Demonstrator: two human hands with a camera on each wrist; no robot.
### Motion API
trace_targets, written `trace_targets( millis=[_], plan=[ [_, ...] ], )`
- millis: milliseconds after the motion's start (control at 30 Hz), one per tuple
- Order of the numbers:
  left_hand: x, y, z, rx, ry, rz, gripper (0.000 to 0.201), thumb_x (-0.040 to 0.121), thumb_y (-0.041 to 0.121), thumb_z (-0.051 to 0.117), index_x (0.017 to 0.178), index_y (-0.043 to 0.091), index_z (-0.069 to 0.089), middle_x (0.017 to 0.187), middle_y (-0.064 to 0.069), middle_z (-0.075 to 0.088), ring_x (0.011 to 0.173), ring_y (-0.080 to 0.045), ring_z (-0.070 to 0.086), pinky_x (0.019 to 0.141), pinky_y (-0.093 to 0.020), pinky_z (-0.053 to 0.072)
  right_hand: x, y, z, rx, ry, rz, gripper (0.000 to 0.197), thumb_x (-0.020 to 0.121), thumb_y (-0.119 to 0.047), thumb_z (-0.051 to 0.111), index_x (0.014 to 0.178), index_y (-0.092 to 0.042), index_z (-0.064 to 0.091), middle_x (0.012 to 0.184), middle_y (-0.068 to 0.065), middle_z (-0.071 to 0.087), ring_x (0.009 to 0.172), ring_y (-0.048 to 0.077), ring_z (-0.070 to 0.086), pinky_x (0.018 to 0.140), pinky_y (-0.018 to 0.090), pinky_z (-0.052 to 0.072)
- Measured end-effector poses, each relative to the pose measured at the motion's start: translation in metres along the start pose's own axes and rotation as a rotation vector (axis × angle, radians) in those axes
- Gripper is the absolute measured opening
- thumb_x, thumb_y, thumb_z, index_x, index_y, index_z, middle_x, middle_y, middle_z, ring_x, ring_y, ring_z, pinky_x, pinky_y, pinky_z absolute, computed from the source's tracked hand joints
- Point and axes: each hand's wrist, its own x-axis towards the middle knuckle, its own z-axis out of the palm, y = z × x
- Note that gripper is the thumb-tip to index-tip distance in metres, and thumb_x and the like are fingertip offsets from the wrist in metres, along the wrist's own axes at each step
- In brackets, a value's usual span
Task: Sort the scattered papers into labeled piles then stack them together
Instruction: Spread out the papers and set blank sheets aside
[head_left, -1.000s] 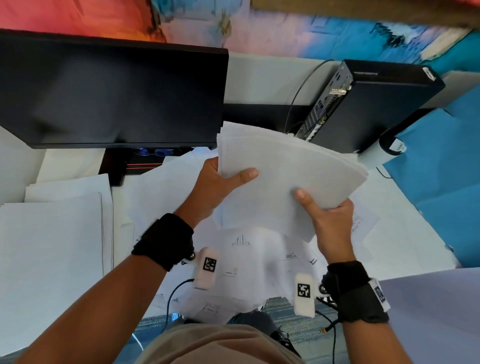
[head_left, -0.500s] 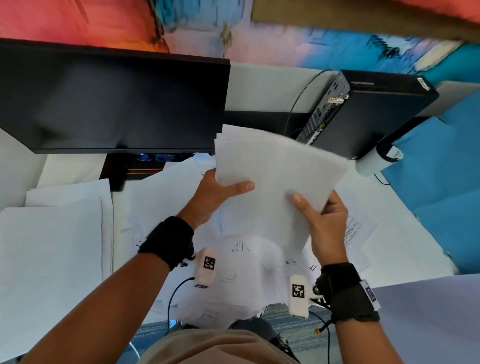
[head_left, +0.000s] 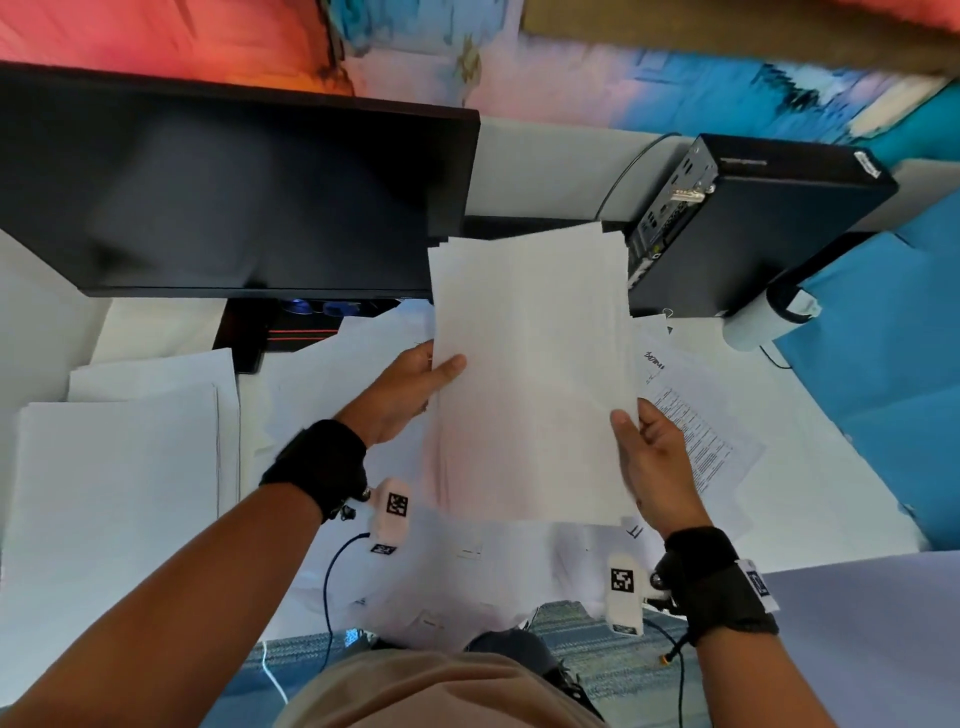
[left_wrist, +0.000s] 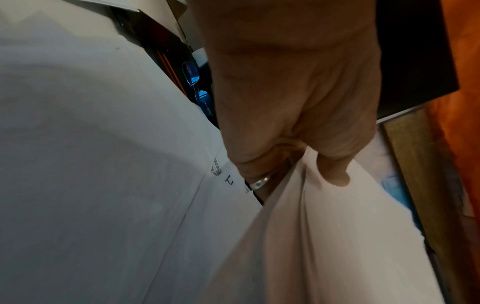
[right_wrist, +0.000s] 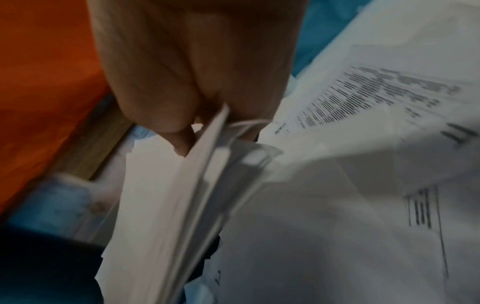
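Observation:
A sheaf of white papers is held up above the desk, long side upright. My left hand grips its left edge, thumb on the front face; the left wrist view shows the thumb pressed on the sheets. My right hand pinches the right edge low down; in the right wrist view the thumb and fingers clamp the paper edges. Scattered sheets lie on the desk beneath, one with printed text.
A black monitor stands behind at the left, a black computer case at the back right. A pile of white paper lies at the left. Blue sheets cover the right side. Cables run near the desk's front edge.
The sheaf has turned from tilted to the right to upright. My right hand has slid from the bottom corner to the right edge; the left hand keeps its grip.

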Motion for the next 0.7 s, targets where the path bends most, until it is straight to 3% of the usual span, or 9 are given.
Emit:
trace_targets(
  millis=[67, 167, 267, 367, 433, 500, 567, 667, 700],
  plan=[
    [-0.007, -0.003, 0.005, 0.014, -0.038, -0.048, 0.043, 0.108, 0.038, 0.052, 0.148, 0.024, 0.053, 0.14, 0.004, 0.067, 0.13, -0.02, 0.062, 0.115, -0.046, 0.044, -0.003, 0.001, 0.003, 0.063, 0.028, 0.061, 0.025, 0.11, -0.01, 0.05, 0.128, -0.014, 0.067, 0.124, 0.007, 0.076, 0.116, 0.023, 0.071, 0.105, 0.04, 0.053],
    [-0.017, -0.009, 0.019, -0.002, -0.044, 0.004, 0.044, 0.105, 0.029, 0.06, 0.147, 0.014, 0.055, 0.136, -0.002, 0.07, 0.126, -0.021, 0.066, 0.113, -0.047, 0.05, -0.009, 0.001, 0.012, 0.123, -0.007, 0.154, 0.03, 0.109, -0.006, 0.05, 0.13, -0.021, 0.065, 0.122, -0.004, 0.077, 0.116, 0.009, 0.07, 0.101, 0.026, 0.054],
    [-0.03, -0.004, 0.025, -0.012, -0.059, 0.04, 0.046, 0.098, 0.018, 0.07, 0.142, 0.011, 0.058, 0.13, -0.004, 0.073, 0.118, -0.021, 0.071, 0.103, -0.04, 0.057, -0.013, 0.0, 0.016, 0.032, -0.082, 0.174, 0.029, 0.104, -0.018, 0.064, 0.132, -0.027, 0.064, 0.128, -0.006, 0.075, 0.123, 0.011, 0.068, 0.103, 0.033, 0.049],
    [-0.045, 0.006, 0.026, -0.05, -0.116, 0.052, 0.05, 0.089, 0.009, 0.078, 0.137, 0.011, 0.062, 0.126, -0.005, 0.075, 0.117, -0.022, 0.072, 0.097, -0.035, 0.06, -0.011, -0.001, 0.027, 0.05, -0.149, 0.204, 0.034, 0.105, -0.014, 0.061, 0.139, -0.015, 0.058, 0.131, 0.007, 0.073, 0.125, 0.028, 0.068, 0.104, 0.043, 0.054],
    [-0.052, 0.013, 0.026, -0.048, -0.158, 0.041, 0.047, 0.087, 0.008, 0.079, 0.131, 0.015, 0.066, 0.122, -0.004, 0.077, 0.113, -0.021, 0.074, 0.091, -0.032, 0.061, -0.01, -0.003, 0.042, 0.092, -0.215, 0.223, 0.037, 0.106, -0.015, 0.059, 0.142, -0.013, 0.056, 0.133, 0.01, 0.072, 0.125, 0.027, 0.068, 0.106, 0.044, 0.051],
    [-0.057, 0.012, 0.02, -0.029, -0.183, 0.056, 0.048, 0.087, 0.008, 0.08, 0.132, 0.016, 0.065, 0.121, -0.004, 0.077, 0.113, -0.023, 0.074, 0.091, -0.034, 0.061, -0.009, -0.003, 0.058, 0.119, -0.213, 0.231, 0.035, 0.106, -0.018, 0.06, 0.141, -0.014, 0.057, 0.122, 0.003, 0.076, 0.112, 0.019, 0.072, 0.1, 0.038, 0.054],
    [-0.061, 0.005, 0.007, -0.05, -0.131, 0.043, 0.051, 0.088, 0.01, 0.081, 0.136, 0.014, 0.063, 0.123, -0.006, 0.076, 0.113, -0.025, 0.074, 0.092, -0.038, 0.061, -0.01, 0.001, 0.076, 0.071, -0.232, 0.221, 0.033, 0.107, -0.017, 0.06, 0.14, -0.018, 0.058, 0.116, -0.004, 0.077, 0.106, 0.014, 0.071, 0.094, 0.031, 0.055],
    [-0.07, -0.018, -0.027, -0.014, 0.064, 0.003, 0.046, 0.091, 0.014, 0.08, 0.134, 0.014, 0.064, 0.12, -0.006, 0.077, 0.11, -0.026, 0.075, 0.092, -0.041, 0.062, -0.019, 0.003, 0.106, -0.07, -0.31, 0.159, 0.036, 0.107, -0.013, 0.058, 0.14, -0.026, 0.056, 0.133, -0.004, 0.072, 0.126, 0.02, 0.066, 0.108, 0.043, 0.05],
    [-0.074, -0.029, -0.043, 0.041, 0.16, 0.009, 0.041, 0.091, 0.015, 0.08, 0.13, 0.014, 0.066, 0.116, -0.004, 0.078, 0.108, -0.024, 0.075, 0.093, -0.041, 0.062, -0.023, 0.002, 0.117, -0.112, -0.344, 0.133, 0.036, 0.107, -0.015, 0.057, 0.141, -0.027, 0.055, 0.133, -0.007, 0.071, 0.127, 0.017, 0.066, 0.11, 0.041, 0.048]
  ],
)
